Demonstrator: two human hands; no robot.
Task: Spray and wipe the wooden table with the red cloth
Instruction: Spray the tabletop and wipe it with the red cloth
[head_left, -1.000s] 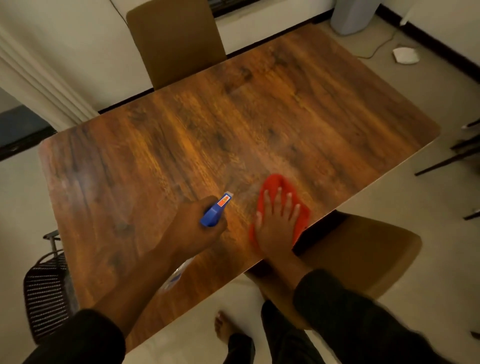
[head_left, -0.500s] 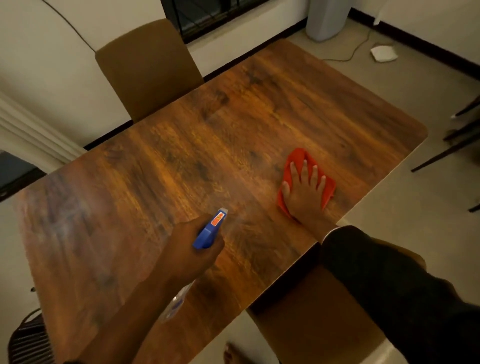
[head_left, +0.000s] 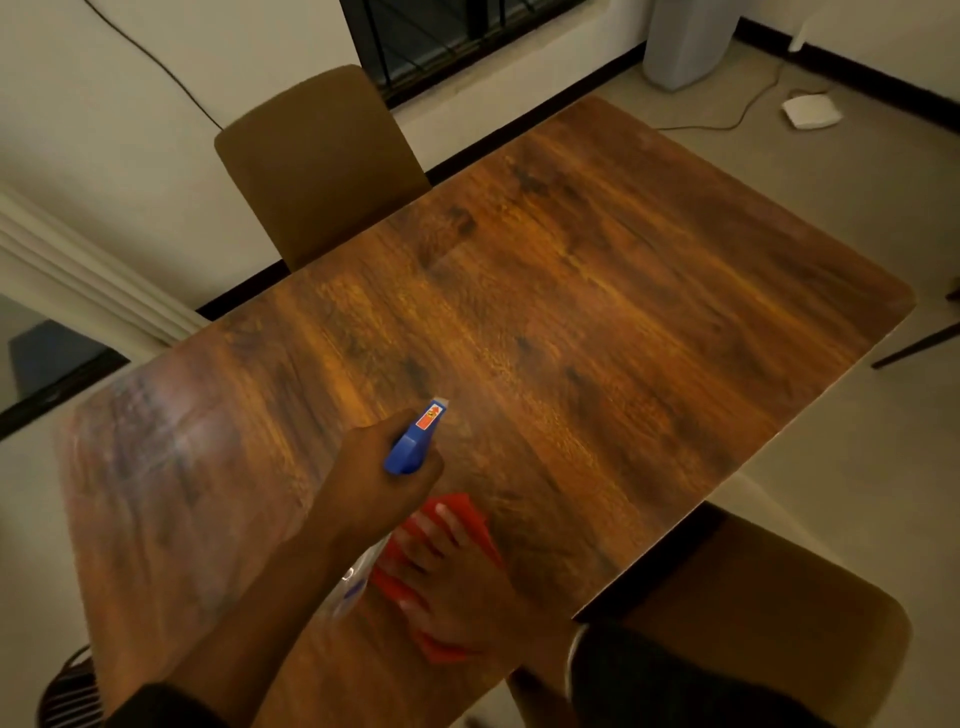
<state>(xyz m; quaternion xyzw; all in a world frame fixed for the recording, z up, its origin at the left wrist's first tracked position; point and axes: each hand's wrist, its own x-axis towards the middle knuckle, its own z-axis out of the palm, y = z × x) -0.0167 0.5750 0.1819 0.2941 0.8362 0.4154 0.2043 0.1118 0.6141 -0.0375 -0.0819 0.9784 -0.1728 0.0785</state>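
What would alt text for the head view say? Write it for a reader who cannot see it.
A person's left hand aims a blue-headed spray bottle over a wooden table, while the right hand presses a red cloth flat on the table's near edge, below the bottle. Brown chairs stand at the far side and near side.

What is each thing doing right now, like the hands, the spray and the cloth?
Left hand: closed around the spray bottle.
Spray bottle: held above the table, nozzle pointing away.
Right hand: flat, fingers spread on the cloth.
Red cloth: pressed on the table.
Wooden table: hazy sheen at its left end.
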